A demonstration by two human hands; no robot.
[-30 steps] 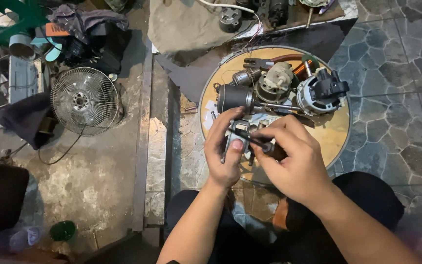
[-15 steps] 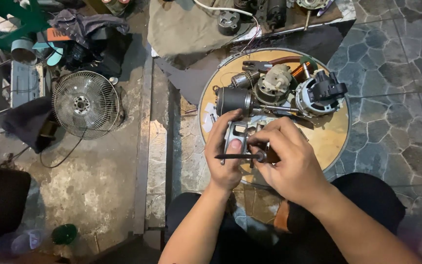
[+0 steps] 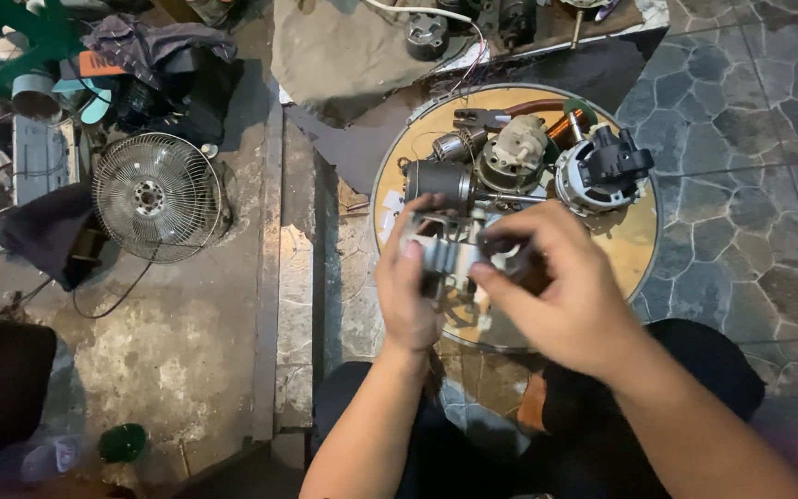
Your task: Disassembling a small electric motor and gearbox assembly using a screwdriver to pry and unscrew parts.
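Two hands, left hand (image 3: 413, 286) and right hand (image 3: 561, 291), each keep a clenched grip on a small grey metal part (image 3: 450, 254), held above the round wooden tray (image 3: 634, 245) beside the motors (image 3: 598, 171).

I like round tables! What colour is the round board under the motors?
Light tan wood, with a metal rim. The head view shows it.

Dim, flat overhead light; the floor's corners fall into deep shadow. The right hand (image 3: 570, 291) is smeared by motion blur, the left hand (image 3: 410, 282) softer too. The fan (image 3: 156, 197) stays sharp.
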